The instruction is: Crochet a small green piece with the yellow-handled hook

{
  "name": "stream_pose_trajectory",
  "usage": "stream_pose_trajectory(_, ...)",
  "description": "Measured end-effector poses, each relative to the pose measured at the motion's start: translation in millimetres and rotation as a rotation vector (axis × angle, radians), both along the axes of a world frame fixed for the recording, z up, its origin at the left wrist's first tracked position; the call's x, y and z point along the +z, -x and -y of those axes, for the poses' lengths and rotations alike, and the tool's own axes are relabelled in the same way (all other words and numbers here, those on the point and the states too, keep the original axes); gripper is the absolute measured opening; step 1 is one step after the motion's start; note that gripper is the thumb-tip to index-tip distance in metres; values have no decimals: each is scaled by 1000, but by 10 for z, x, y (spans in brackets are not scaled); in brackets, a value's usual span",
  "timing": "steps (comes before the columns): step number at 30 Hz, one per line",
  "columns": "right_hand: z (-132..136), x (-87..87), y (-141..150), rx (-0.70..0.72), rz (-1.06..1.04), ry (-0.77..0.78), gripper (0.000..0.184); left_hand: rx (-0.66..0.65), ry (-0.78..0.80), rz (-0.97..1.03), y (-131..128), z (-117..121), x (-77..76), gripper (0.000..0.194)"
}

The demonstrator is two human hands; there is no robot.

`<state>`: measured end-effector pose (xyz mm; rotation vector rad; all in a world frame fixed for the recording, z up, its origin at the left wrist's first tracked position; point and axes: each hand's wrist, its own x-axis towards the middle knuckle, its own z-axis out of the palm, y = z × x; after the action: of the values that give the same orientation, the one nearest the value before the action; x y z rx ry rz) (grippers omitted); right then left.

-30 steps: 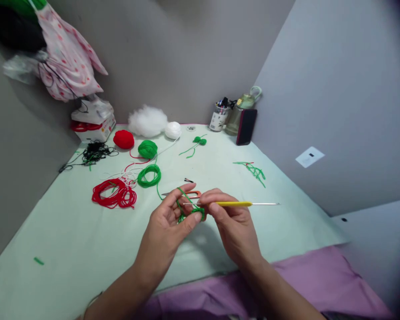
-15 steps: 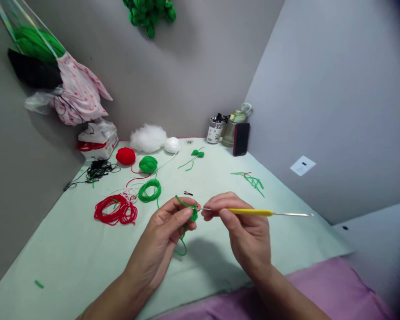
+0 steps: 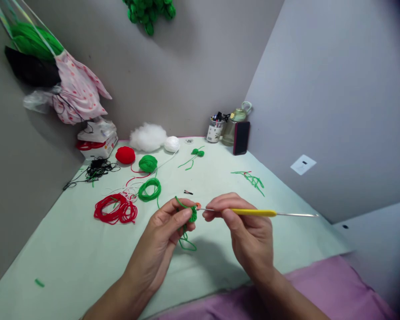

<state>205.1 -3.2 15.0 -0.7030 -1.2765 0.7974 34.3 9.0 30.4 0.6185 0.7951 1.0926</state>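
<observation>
My left hand (image 3: 166, 231) pinches a small green crochet piece (image 3: 193, 215) between thumb and fingers, with green yarn looped over the forefinger and a tail (image 3: 187, 242) hanging below. My right hand (image 3: 243, 222) grips a yellow-handled crochet hook (image 3: 253, 212), its metal tip pointing left into the green piece and its back end sticking out to the right. Both hands hover over the pale green tabletop (image 3: 70, 249). An orange bit (image 3: 198, 205) shows just behind the piece.
On the table lie a red yarn coil (image 3: 115, 209), a green coil (image 3: 150, 190), red (image 3: 125, 155), green (image 3: 148, 163) and white (image 3: 172, 144) balls, stuffing (image 3: 148, 137), black thread (image 3: 98, 168), green scraps (image 3: 252, 179), a pen cup (image 3: 214, 130), a bottle (image 3: 231, 125) and a phone (image 3: 241, 138). Purple cloth (image 3: 320, 289) covers my lap.
The view tilted up over the second, then steadied. The hook slid rightward out through my right fingers. In the last half second the hanging green tail swung right; the hands barely moved.
</observation>
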Motion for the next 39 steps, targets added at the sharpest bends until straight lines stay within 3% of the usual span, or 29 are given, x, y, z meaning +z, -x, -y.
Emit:
stream_pose_trajectory(10, 20, 57, 17, -36, 33, -5, 17, -9, 11, 2, 3, 17, 2, 21)
stream_pose_trajectory(17, -9, 82, 49, -79, 207, -66, 17, -29, -85, -60, 3, -9, 48, 22)
stream_pose_trajectory(23, -294, 122, 133, 94, 123, 99, 10, -4, -234, -143, 56, -235, 115, 49)
stream_pose_trajectory(27, -551, 188, 73, 235, 165, 185, 5, -52, -236, -157, 169, -411, 165, 61)
stream_pose_trajectory(30, -702, 181, 35, 253, 188, 169, 5, -52, -215, -139, 216, -497, 125, 53)
stream_pose_trajectory(35, -864, 76, 75, 253, 125, 302, 13, 9, -174, -144, 200, -635, -51, 33)
stream_pose_trajectory(39, -968, -59, 118, 258, 141, 387, 15, 64, -282, -371, 241, -771, -214, 14)
